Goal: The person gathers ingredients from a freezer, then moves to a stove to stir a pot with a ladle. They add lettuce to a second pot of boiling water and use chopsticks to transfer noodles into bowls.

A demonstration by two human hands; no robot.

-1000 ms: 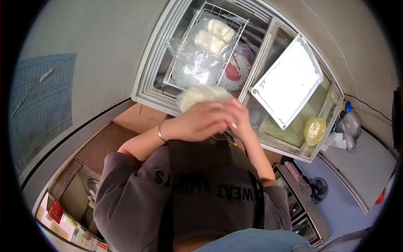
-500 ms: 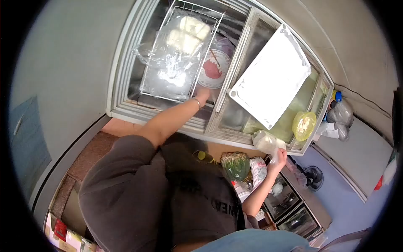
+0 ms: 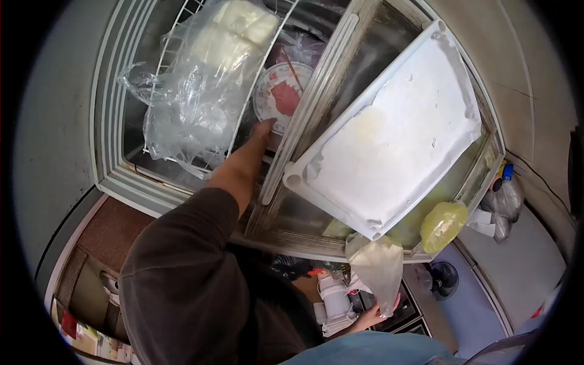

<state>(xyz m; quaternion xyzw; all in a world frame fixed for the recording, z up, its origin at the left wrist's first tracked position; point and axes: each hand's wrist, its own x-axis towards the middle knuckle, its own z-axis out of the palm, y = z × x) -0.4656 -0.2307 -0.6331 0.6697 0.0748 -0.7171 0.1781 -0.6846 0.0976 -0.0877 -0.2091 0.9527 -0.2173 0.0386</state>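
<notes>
My left hand (image 3: 264, 129) reaches down inside the chest freezer, its fingers at the near rim of a patterned plate (image 3: 265, 91) and partly hidden. On the plate lie a pink piece that looks like raw meat and a thin brown stick. Low on the right, my right hand (image 3: 371, 316) is closed on the gathered end of a clear plastic bag (image 3: 377, 264) with something pale inside. The bag hangs against the freezer's front edge, beside a white tray (image 3: 395, 134).
A white wire basket (image 3: 159, 76) in the freezer carries plastic-wrapped pale blocks (image 3: 234, 36). The tray lies across the sliding glass lid (image 3: 365, 67). A yellow-green bag (image 3: 444, 226) rests at the lid's corner. Below are a fan (image 3: 444, 280) and a white container (image 3: 334, 298).
My view has leaned closer over the freezer. The left hand stays at the plate's rim. My right hand has dropped lower, and the plastic bag now stretches out longer.
</notes>
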